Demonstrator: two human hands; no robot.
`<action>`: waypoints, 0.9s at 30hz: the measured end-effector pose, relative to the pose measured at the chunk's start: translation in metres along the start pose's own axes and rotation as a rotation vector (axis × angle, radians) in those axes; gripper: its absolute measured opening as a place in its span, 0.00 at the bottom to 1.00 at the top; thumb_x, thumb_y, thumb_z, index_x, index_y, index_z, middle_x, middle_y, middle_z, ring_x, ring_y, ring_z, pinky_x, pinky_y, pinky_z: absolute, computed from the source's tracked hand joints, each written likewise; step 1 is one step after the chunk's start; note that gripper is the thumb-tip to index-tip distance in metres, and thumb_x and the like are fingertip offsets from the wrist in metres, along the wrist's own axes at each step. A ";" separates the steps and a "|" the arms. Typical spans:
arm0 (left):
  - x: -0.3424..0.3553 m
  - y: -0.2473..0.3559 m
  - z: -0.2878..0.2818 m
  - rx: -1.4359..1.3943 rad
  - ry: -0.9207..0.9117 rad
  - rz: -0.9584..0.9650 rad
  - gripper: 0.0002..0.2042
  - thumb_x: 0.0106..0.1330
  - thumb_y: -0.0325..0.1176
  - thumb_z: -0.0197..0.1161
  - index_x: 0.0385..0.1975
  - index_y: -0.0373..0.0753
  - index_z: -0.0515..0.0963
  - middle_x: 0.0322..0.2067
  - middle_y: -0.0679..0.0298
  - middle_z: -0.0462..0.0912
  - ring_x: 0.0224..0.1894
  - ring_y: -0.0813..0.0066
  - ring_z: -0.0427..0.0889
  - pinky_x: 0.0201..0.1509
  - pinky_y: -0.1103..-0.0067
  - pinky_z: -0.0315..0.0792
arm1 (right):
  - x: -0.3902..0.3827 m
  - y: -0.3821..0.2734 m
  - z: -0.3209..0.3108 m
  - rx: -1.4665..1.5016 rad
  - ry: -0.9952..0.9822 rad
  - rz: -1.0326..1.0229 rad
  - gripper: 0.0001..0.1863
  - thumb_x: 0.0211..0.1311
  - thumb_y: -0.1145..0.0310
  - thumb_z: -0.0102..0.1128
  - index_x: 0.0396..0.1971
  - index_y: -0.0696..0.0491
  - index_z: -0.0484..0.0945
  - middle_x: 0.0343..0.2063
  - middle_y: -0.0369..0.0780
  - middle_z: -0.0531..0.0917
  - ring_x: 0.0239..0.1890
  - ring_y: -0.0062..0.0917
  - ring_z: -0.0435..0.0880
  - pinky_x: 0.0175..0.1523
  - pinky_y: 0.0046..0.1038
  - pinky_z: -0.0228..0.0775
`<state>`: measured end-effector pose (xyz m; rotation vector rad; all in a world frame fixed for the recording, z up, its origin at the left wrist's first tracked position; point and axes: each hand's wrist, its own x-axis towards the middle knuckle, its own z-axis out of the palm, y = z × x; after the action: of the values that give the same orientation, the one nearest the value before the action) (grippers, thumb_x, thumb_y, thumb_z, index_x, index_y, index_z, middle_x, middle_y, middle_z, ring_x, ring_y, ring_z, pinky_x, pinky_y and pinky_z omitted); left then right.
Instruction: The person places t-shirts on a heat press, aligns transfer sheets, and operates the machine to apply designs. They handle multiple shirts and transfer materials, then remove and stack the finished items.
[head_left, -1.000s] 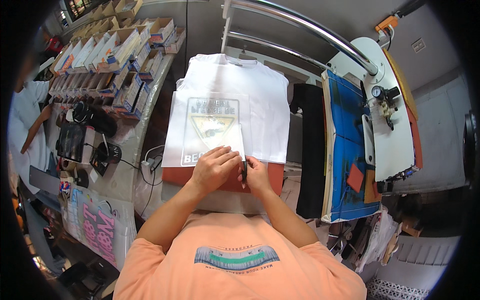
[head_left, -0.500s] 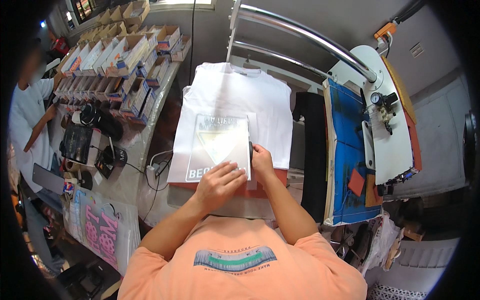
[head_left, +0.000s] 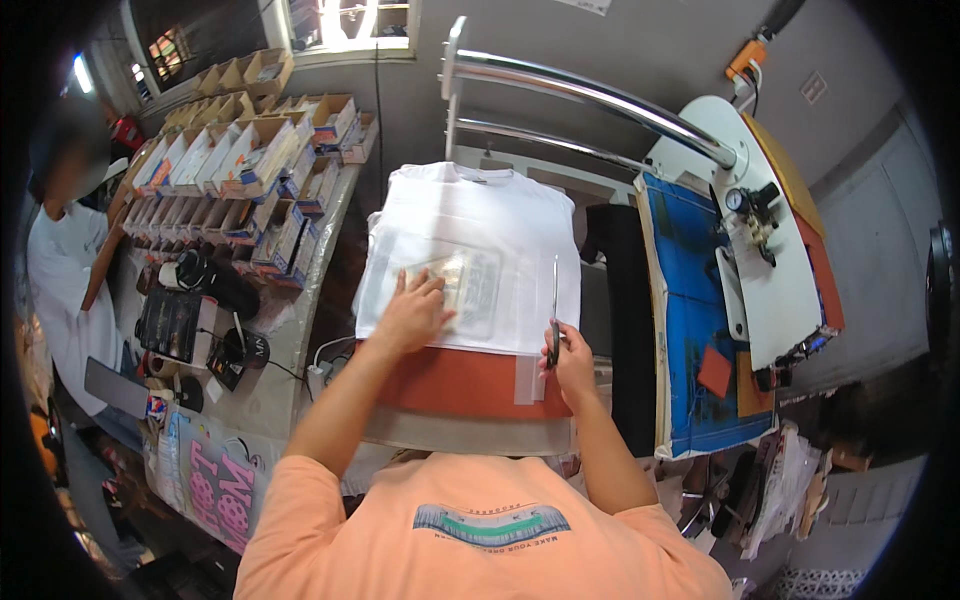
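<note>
A white T-shirt [head_left: 530, 230] lies spread on a red pad [head_left: 450, 380] in front of me. On its front is a clear film sheet with a printed design [head_left: 480, 290], partly hidden by my left hand. My left hand [head_left: 412, 312] rests on that film with its fingers apart. At the shirt's lower right, my right hand [head_left: 570, 362] is closed round the black handles of a pair of scissors [head_left: 554, 325], whose blades point away from me. A narrow clear film strip [head_left: 528, 380] lies over the pad's edge beside my right hand; whether my fingers touch it I cannot tell.
A white press machine [head_left: 780, 290] with chrome bars stands to the right, beside a blue screen-like panel [head_left: 685, 320]. Cardboard bins [head_left: 250, 165] and a black-topped device [head_left: 170, 325] crowd the left table. A person in white [head_left: 70, 270] stands at far left.
My right hand has moved right with the scissors, off the film's edge. The film sheet now lies turned on the shirt, my left hand farther forward on it. A strip lies apart from it.
</note>
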<state>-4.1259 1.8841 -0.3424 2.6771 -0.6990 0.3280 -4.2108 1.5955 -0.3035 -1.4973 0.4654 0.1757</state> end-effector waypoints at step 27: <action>-0.021 0.067 0.012 -0.275 0.162 0.181 0.08 0.57 0.25 0.65 0.36 0.41 0.82 0.39 0.64 0.85 0.50 0.63 0.82 0.61 0.60 0.71 | -0.081 0.036 0.051 0.121 -0.258 0.218 0.21 0.69 0.57 0.58 0.53 0.57 0.71 0.25 0.34 0.75 0.23 0.16 0.77 0.22 0.20 0.72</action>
<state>-4.1764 1.8342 -0.3409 2.3055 -0.8690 0.4544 -4.2886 1.6621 -0.3035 -1.2829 0.4217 0.4976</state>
